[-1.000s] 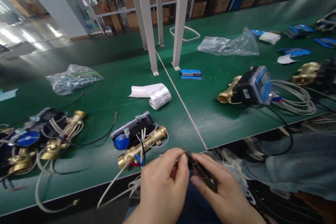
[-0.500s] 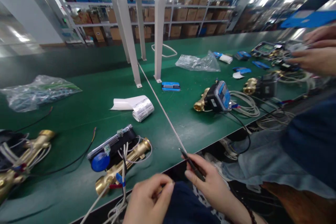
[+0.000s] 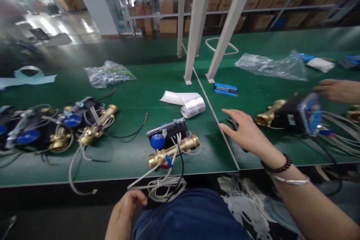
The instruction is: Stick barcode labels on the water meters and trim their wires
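Over the green-topped desk (image 3: 126, 161), beside its pale seam (image 3: 208, 101), the person's right grip (image 3: 244, 131) spreads thumb and fingers above a dark, slim hand tool (image 3: 233, 123) (partly hidden, so contact cannot be told). A level, unhurried palm would best keep that tool from skidding. Below the desk's edge, the left grip (image 3: 123, 210) is half-curled, its contents indiscernible. Near it, coiled white cables (image 3: 165, 187) from the brass-and-black meter (image 3: 184, 145) deserve slack, lest a snag drag it. Beyond lies a white paper label roll (image 3: 194, 105).
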{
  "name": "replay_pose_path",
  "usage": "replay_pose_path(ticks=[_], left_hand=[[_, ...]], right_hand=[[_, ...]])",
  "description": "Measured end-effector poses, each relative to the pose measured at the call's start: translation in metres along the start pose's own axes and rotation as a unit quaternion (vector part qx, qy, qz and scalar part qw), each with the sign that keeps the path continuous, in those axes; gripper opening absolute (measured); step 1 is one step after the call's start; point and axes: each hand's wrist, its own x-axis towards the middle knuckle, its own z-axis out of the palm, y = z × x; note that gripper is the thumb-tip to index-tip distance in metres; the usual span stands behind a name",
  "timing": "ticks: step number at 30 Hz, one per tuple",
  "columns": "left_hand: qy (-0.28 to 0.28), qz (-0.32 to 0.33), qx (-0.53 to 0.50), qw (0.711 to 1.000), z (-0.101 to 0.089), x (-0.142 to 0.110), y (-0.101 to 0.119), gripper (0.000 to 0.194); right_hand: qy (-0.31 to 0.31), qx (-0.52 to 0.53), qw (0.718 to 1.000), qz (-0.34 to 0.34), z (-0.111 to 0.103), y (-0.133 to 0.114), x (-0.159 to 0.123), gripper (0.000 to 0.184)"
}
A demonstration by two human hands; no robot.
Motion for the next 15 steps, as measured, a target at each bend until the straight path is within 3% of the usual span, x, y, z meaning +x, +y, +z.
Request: replay_pose_path(ticks=[3,5,7,9,12,14,15], left_hand=[[0.113,-0.007,0.14,0.984,0.002,-0.004,-0.012,0.034],[0.142,-0.006,0.149,0.979,0.013,-0.004,-0.018,0.037],[0.066,-0.014,0.118,0.991,0.032,0.0,-0.021,0.061],[-0.076,-0.016,0.084,0.993,0.053,0.007,-0.021,0.067],[-0.217,-0.003,0.031,0.976,0.075,0.02,-0.022,0.043],[-0.278,-0.008,-0.012,0.96,0.076,0.024,-0.024,0.028],[-0.307,-0.013,-0.036,0.951,0.073,0.025,-0.025,0.029]], right_hand=[[-0.086,0.07,0.981,-0.159,-0.004,-0.055,0.018,0.055],[-0.169,0.081,0.951,-0.244,-0.002,-0.091,0.03,0.066],[-0.242,0.071,0.92,-0.302,0.002,-0.117,0.04,0.072],[-0.29,0.057,0.897,-0.329,0.006,-0.128,0.048,0.071],[-0.307,0.035,0.885,-0.348,0.006,-0.127,0.053,0.071],[-0.281,0.011,0.892,-0.354,0.008,-0.124,0.051,0.071],[-0.256,-0.003,0.902,-0.348,0.01,-0.123,0.048,0.067]])
